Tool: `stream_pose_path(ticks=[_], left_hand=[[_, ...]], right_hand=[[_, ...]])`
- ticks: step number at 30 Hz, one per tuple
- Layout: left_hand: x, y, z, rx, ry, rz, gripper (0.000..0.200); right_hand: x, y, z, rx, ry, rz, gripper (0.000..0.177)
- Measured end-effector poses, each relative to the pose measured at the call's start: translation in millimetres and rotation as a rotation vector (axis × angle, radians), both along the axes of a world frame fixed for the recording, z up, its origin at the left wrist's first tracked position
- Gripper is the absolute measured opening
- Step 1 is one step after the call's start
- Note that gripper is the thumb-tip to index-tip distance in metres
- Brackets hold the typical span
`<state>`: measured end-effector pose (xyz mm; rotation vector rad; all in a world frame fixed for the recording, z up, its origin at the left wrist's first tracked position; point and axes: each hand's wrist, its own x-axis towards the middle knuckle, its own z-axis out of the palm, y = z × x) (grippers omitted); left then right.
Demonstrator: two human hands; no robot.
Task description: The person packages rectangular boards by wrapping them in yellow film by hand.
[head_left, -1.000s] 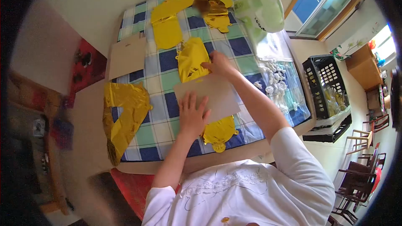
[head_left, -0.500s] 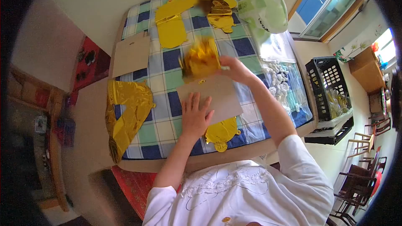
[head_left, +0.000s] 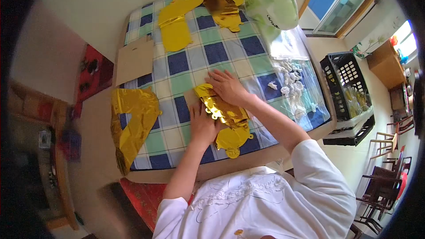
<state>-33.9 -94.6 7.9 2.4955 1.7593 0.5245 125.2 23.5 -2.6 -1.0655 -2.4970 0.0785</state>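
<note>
A shiny gold foil balloon [head_left: 226,111], flat and without air, is folded over a sheet of cardboard [head_left: 189,98] on the checked bedspread. My right hand [head_left: 228,88] lies on its upper part with fingers stretched out. At its left edge rests my left hand [head_left: 204,127], fingers extended and partly hidden by the foil. More of the gold foil [head_left: 233,140] spreads below, toward the bed's near edge. To the left lies another flat gold foil balloon [head_left: 135,119], shaped with a triangular gap.
A second cardboard sheet [head_left: 135,62] is at the left. Matte yellow foil [head_left: 176,33] and more gold foil [head_left: 228,20] lie at the back. A green-white plastic bag [head_left: 276,6] and white knotted items [head_left: 292,84] are at the right, beside black crates [head_left: 347,73].
My right hand has brought the gold foil balloon down onto the cardboard and now lies flat on it. My left hand stays near the cardboard, with foil now over part of its fingers.
</note>
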Motion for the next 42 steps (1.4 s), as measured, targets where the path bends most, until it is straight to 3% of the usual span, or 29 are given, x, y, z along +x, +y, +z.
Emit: stream_pose_path(ticks=[7,10,13,16,19,21,24,27,30,33,42], left_hand=[[1,-2,9,0.078,-0.118,-0.023,0.044],[-20,8,9,-0.094,-0.343,-0.035,0.035],[-41,21,51,-0.465,-0.569,0.304,0.027],[-30,44,45,-0.105,-0.621,0.147,0.031],[-9,57,17,0.031,-0.275,-0.030,0.040],[-3,54,4,-0.050,-0.115,-0.003,0.045],[-3,48,-6,-0.092,-0.014,0.009,0.050],[-2,45,-6,-0.077,-0.015,0.018,0.049],[-2,44,-5,-0.075,-0.003,0.025,0.049],[-2,45,-7,-0.062,-0.010,0.016,0.049],[-4,46,-8,-0.058,-0.036,0.005,0.047]], right_hand=[[16,-55,13,-0.038,0.071,-0.023,0.039],[17,-57,16,-0.022,0.076,-0.020,0.040],[18,-58,14,-0.035,0.076,-0.029,0.043],[16,-59,11,-0.046,0.093,-0.035,0.045],[17,-56,12,-0.015,0.044,-0.020,0.046],[17,-56,8,-0.026,0.074,-0.028,0.042],[26,-54,14,-0.135,0.291,0.035,0.031],[39,-55,17,-0.417,0.742,-0.255,0.019],[49,-57,24,-0.529,0.600,-0.465,0.015],[45,-63,45,-0.631,0.460,-0.523,0.021],[50,-43,28,-0.762,0.499,-0.511,0.034]])
